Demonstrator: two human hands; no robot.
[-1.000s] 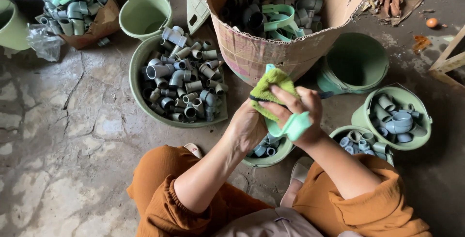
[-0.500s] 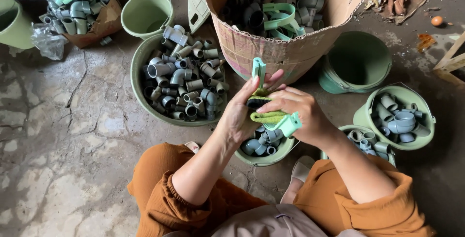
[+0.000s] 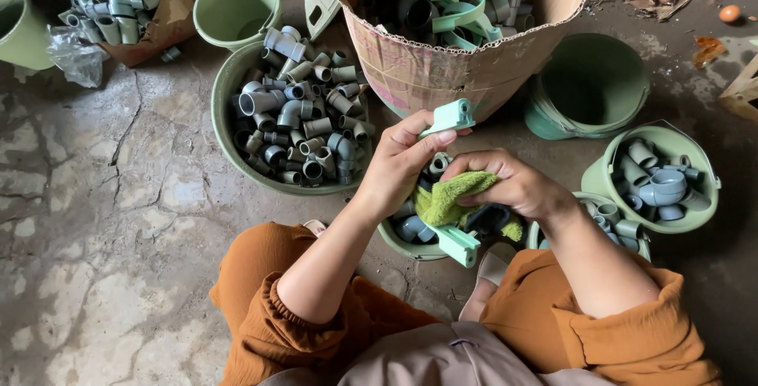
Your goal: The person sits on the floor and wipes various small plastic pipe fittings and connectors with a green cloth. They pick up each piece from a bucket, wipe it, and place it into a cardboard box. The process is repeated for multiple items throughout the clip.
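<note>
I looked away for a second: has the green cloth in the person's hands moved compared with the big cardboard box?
Yes. The green cloth has dropped away from the cardboard box, toward the person's lap. It now sits under the right hand, over the small bowl.

Middle of the green plastic piece [image 3: 452, 118] — under cloth [image 3: 450, 196] and both hands' fingers.

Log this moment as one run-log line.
left hand: grips light green plastic bracket | right hand: presses yellow-green cloth on it | below: small bowl of grey pipe fittings
</note>
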